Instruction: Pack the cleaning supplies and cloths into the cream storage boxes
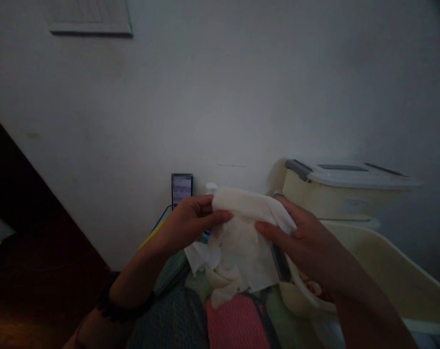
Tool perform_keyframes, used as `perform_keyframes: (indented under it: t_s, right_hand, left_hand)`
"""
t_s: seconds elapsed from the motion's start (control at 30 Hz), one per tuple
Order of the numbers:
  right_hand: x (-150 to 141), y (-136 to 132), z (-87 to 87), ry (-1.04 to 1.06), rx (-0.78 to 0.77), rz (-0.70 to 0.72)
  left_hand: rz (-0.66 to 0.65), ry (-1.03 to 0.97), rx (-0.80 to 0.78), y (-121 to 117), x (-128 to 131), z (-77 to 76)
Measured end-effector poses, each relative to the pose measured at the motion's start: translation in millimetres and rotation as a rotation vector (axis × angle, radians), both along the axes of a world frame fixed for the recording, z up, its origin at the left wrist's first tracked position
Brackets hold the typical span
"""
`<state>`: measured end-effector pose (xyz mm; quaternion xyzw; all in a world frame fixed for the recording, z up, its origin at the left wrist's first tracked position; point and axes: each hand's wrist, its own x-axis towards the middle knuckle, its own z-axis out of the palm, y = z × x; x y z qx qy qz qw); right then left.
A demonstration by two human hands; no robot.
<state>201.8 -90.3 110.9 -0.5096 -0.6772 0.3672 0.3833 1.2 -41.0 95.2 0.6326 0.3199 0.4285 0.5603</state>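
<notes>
Between my two hands a white tissue (251,242) is stretched, its upper edge folded over into a thick band. My left hand (192,220) pinches the left end of the fold, thumb in front and fingers behind. The right end is gripped the same way by my right hand (300,232). The lower part of the tissue hangs down and looks crumpled. Below it, more white crumpled pieces (218,286) lie on a pale green surface, close to a pink textured cloth (237,322).
A lit phone (182,191) stands upright near the white wall (220,97). On the right, a cream lidded box (336,196) sits behind an open cream bin (387,271) with some red items in it. A white cap (211,186) shows behind the tissue.
</notes>
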Motion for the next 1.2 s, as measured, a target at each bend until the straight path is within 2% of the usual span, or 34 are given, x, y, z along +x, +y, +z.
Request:
perform_keyframes:
  t_s: [0.23, 0.4, 0.6, 0.83, 0.97, 1.07, 1.2]
  right_hand:
    - [0.2, 2.6, 2.1, 0.029, 0.05, -0.023]
    - [0.3, 0.2, 5.4, 0.056, -0.063, 0.05]
    - [1.8, -1.7, 6.6, -0.048, -0.032, 0.064]
    - [11.6, -3.4, 7.4, -0.006, -0.053, 0.23]
    - [8.0, -1.6, 5.2, 0.043, -0.099, 0.214]
    - [3.8, -1.1, 4.4, -0.003, -0.075, 0.163]
    - [2.5, -2.1, 6.5, -0.086, 0.039, 0.038]
  left_hand:
    - [0.118, -0.013, 0.005, 3.6, 2.1, -2.9]
    - [0.079, 0.024, -0.041, 3.8, -1.1, -2.7]
    - [0.038, -0.033, 0.021, -4.1, 2.0, 1.3]
    - [0.014, 0.056, 0.055, -6.3, 0.7, 2.8]
    - [0.005, 0.176, 0.12, -8.1, 2.3, -0.5]
    - [0.006, 0.213, 0.134, -9.1, 2.5, -2.2]
    - [-0.133, 0.171, 0.058, -6.1, 1.1, -3.5]
